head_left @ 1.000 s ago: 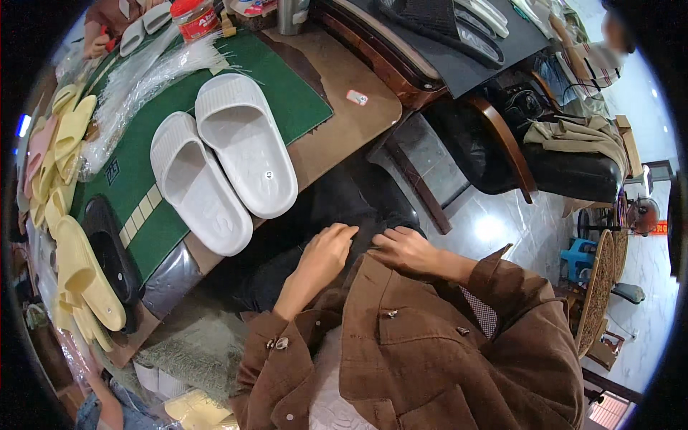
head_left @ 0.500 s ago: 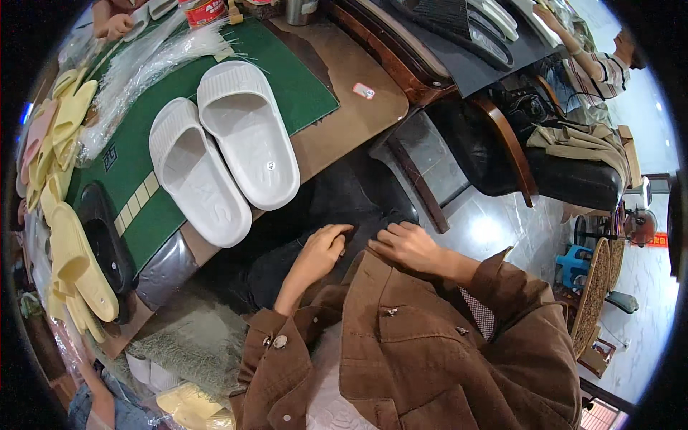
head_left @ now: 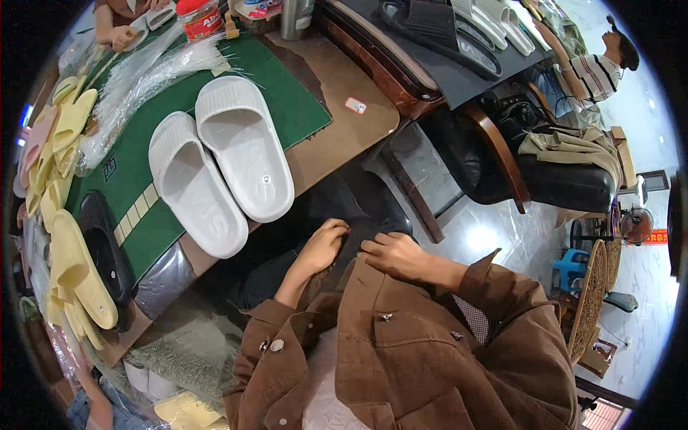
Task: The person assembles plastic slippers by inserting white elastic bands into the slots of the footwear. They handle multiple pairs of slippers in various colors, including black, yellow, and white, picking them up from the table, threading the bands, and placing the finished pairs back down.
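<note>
Over my dark trousers (head_left: pixel 362 195), my left hand (head_left: pixel 320 252) is closed with its fingers curled inward; what it may hold is hidden. Beside it, my right hand (head_left: pixel 398 256) is also closed, fingertips bent down at the front edge of my brown jacket (head_left: pixel 408 330); its grip is hidden too. A gap separates the two hands. Beyond them, a pair of white slide slippers lies side by side on a green mat, toes pointing away: the left slipper (head_left: pixel 208 218) and the right slipper (head_left: pixel 258 179) touch. Neither hand touches them.
Yellow slippers (head_left: pixel 75 265) and a black slipper (head_left: pixel 107 244) line the left of the green mat (head_left: pixel 294 100). Clear plastic strips (head_left: pixel 143 86) lie near a red-lidded jar (head_left: pixel 199 20). A black chair (head_left: pixel 480 158) stands right. Other people are at the far left, lower left and far right.
The whole view has shifted slightly, so the slippers and far table sit a little lower in it. Both hands stay closed over my lap, with only slight movement.
</note>
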